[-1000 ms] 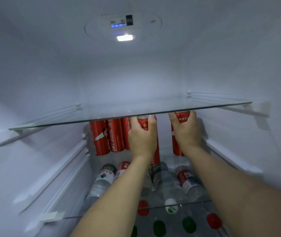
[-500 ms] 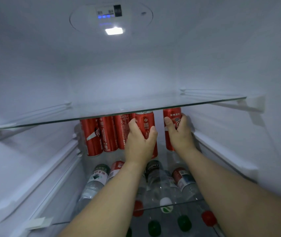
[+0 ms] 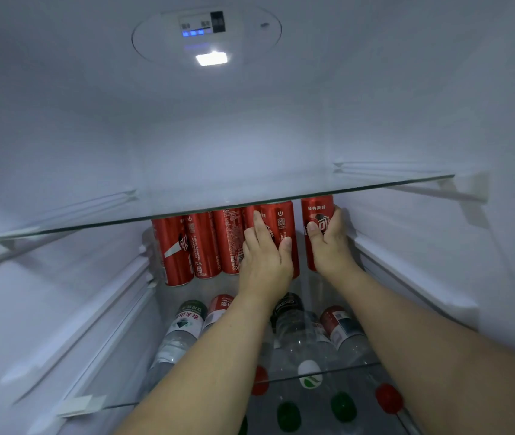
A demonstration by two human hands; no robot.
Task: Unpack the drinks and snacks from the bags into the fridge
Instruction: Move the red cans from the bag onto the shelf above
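Your left hand (image 3: 265, 262) gripping one upright red can (image 3: 281, 227), your right hand (image 3: 331, 246) gripping another red can (image 3: 317, 215), both beneath the glass shelf (image 3: 93, 221)

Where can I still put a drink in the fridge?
The top glass shelf shows nothing on it from wall to wall. On the shelf below, a small gap sits right of the can in the right hand, beside the wall. The rest is crowded: the row of red cans, the left hand, and lying bottles in front.
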